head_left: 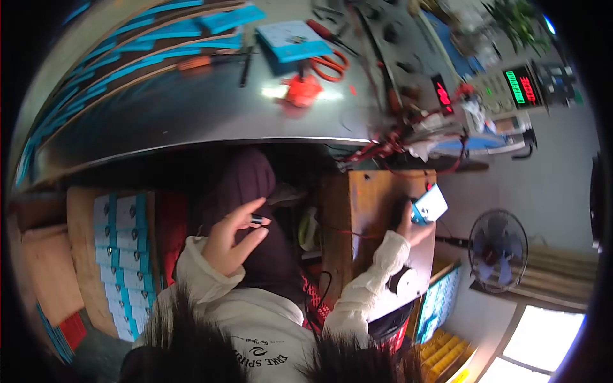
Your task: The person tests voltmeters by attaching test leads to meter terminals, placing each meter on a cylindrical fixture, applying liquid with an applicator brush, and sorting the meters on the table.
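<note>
My left hand hovers over my dark-trousered leg, its fingers spread and the thumb held apart. A small black band shows at one finger; whether it is worn or held is too small to make out. Out to the right, my right hand grips a white-and-blue card above a wooden stand. The fingers behind that card are partly hidden. A similar white-and-blue card lies on the metal table, beside orange-handled scissors.
The metal table spans the front, with racks of blue cards, an orange-red object and a screwdriver. Red wires hang at its right edge. A board of cards stands left; a fan stands right.
</note>
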`<move>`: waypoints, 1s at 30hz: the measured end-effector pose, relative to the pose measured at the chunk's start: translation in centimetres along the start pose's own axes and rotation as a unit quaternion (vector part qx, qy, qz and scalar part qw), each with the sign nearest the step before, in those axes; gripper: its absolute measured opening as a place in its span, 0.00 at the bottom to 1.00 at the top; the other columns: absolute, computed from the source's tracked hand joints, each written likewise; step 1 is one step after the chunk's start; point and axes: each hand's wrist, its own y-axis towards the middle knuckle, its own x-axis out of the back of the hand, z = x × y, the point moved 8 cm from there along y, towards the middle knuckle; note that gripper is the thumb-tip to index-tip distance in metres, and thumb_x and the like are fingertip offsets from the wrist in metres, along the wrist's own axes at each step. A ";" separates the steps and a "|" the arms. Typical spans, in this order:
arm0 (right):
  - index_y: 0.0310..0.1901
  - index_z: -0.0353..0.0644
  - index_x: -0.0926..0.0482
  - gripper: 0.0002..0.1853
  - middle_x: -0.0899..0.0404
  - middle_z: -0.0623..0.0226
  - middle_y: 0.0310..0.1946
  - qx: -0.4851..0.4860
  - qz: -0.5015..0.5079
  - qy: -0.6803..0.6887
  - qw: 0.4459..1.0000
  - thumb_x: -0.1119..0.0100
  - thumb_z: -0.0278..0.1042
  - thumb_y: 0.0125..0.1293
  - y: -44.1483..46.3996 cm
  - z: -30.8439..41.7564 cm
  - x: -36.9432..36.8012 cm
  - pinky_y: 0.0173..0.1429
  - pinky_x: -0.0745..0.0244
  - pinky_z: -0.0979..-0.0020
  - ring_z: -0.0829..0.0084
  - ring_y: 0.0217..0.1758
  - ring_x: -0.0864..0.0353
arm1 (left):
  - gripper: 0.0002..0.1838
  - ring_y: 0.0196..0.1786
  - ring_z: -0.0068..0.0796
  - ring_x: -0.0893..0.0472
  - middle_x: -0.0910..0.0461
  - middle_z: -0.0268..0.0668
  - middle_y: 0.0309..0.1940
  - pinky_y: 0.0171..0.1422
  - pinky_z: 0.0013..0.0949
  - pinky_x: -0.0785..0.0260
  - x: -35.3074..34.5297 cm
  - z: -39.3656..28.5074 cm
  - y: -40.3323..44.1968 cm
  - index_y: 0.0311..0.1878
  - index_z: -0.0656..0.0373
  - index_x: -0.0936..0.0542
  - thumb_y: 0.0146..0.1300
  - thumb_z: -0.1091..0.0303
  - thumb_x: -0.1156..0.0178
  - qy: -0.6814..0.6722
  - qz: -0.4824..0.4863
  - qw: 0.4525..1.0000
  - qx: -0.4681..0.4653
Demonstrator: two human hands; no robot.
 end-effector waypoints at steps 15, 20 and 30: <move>0.69 0.27 0.50 0.61 0.39 0.42 0.64 0.134 0.370 0.249 0.885 0.19 0.41 0.38 -20.3 30.4 -0.2 0.69 0.43 0.55 0.49 0.67 0.37 | 0.17 0.36 0.36 0.19 0.20 0.43 0.36 0.38 0.33 0.28 1.5 -4.8 0.1 0.55 0.65 0.26 0.63 0.72 0.43 0.161 -0.216 0.949 -0.165; 0.59 0.34 0.29 0.30 0.28 0.55 0.56 0.185 0.350 0.378 0.837 0.29 0.30 0.54 -13.8 34.0 -4.5 0.44 0.26 0.77 0.70 0.53 0.25 | 0.21 0.39 0.13 0.23 0.19 0.32 0.44 0.34 0.17 0.32 7.7 -2.3 0.0 0.62 0.65 0.30 0.67 0.70 0.43 -0.122 -0.142 0.982 0.024; 0.46 0.34 0.23 0.14 0.16 0.61 0.33 0.236 0.402 0.313 0.828 0.38 0.35 0.64 -8.5 38.8 -15.1 0.34 0.25 0.73 0.73 0.29 0.17 | 0.26 0.39 0.12 0.24 0.19 0.32 0.46 0.31 0.16 0.34 9.8 -1.8 0.1 0.66 0.64 0.33 0.67 0.68 0.42 -0.146 -0.167 0.974 0.035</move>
